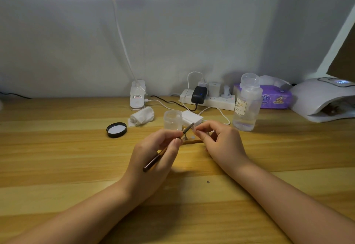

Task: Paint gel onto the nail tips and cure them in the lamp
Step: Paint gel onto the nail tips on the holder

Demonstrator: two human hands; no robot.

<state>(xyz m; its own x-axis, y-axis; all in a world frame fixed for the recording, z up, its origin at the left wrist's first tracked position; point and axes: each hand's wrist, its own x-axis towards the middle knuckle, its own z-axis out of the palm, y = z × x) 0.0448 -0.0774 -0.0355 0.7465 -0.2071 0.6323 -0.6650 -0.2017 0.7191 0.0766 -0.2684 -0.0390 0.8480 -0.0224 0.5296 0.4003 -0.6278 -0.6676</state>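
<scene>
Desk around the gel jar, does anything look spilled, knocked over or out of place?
Nothing looks spilled or tipped. The gel jar stands open, its black lid lying inside-up to its left, apart from it. A crumpled tissue lies behind the lid. The clear bottle stands upright.

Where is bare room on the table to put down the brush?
Bare wood lies left of the black lid and in front of both hands, near the table edge. More lies between the clear bottle and the curing lamp. It is crowded behind the hands: jar, rolled tissue, power strip, cables.
</scene>
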